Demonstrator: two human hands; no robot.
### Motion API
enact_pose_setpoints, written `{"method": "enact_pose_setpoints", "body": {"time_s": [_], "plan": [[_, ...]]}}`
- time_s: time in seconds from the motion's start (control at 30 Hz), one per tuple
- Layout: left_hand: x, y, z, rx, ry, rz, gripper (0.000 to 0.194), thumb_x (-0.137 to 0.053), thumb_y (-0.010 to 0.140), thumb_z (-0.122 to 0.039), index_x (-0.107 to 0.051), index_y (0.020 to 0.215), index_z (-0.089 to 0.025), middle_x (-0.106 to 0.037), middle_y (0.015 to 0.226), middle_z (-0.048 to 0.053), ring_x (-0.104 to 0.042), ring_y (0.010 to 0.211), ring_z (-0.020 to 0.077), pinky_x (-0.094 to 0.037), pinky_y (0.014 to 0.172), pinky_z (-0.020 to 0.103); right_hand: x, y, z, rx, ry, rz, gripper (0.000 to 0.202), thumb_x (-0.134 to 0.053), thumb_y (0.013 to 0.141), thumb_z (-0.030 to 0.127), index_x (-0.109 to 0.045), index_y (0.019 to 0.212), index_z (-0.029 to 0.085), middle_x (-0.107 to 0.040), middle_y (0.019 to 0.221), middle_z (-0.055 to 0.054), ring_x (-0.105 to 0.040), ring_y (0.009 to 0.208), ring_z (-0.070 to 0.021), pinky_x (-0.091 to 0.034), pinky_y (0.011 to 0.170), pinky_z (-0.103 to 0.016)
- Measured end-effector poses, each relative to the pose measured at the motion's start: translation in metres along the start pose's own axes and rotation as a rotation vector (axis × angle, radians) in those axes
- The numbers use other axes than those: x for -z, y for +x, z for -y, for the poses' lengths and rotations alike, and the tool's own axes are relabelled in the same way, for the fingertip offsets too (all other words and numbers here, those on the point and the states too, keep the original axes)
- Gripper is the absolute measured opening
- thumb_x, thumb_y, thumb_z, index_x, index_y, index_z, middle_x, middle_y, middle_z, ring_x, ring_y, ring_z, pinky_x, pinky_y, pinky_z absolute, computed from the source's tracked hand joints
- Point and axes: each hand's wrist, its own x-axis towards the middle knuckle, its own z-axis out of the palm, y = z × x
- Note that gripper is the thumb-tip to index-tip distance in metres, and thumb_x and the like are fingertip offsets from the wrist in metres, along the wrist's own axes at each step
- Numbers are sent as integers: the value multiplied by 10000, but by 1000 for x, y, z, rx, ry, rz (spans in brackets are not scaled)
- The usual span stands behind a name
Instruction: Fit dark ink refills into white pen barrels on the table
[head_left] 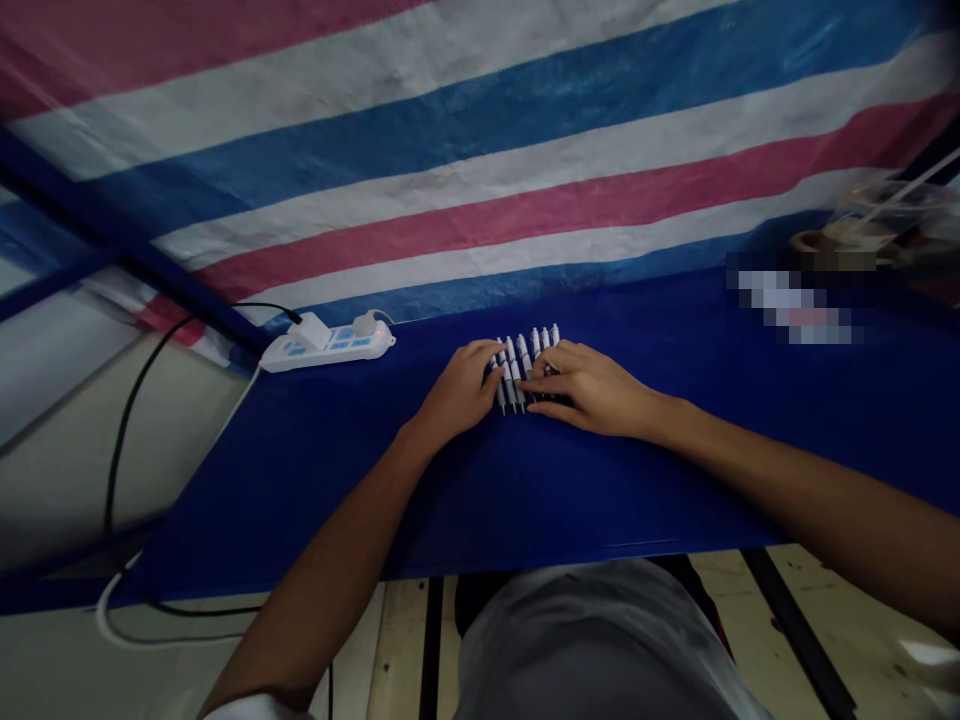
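Several white click pens (511, 370) with dark tips lie side by side in a row on the blue tabletop (480, 500). At the row's left end is my left hand (461, 388), its thumb and forefinger apart and touching the outermost pens. My right hand (592, 388) reaches over the right part of the row. Its thumb and forefinger are near the pens' lower ends, and the other fingers bend over a pen (524, 348) and its neighbours. These fingers hide the lower parts of the pens on the right.
A white power strip (330, 345) with plugs in it sits at the back left, a black cable (139, 400) looping off it. Striped sheeting (480, 150) hangs behind the table. At the back right are a blurred patch (795, 305) and a clear container (862, 230).
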Motion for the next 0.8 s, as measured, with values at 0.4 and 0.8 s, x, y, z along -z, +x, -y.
{"method": "enact_pose_setpoints", "body": {"time_s": [0.4,0.8], "plan": [[-3,-2,3,-60,-59,1,359,-514,1007,-287,-626,1327,-169,-646,1369,144,-573,1310,299,-440,1153,529,6,-3,-3,-74,-112,12,502,-600,992,493,-680,1336,136,-700,1310,-190,-624,1183,-348,-470,921,-452],[1,-2,-2,-81,-89,-12,309,-524,1000,-279,-671,1244,-160,-664,1320,150,-572,1308,301,-425,1163,534,8,-4,-8,-3,-152,5,448,-449,1080,441,-688,1306,137,-751,1260,-174,-657,1206,-318,-440,984,-455]]}}
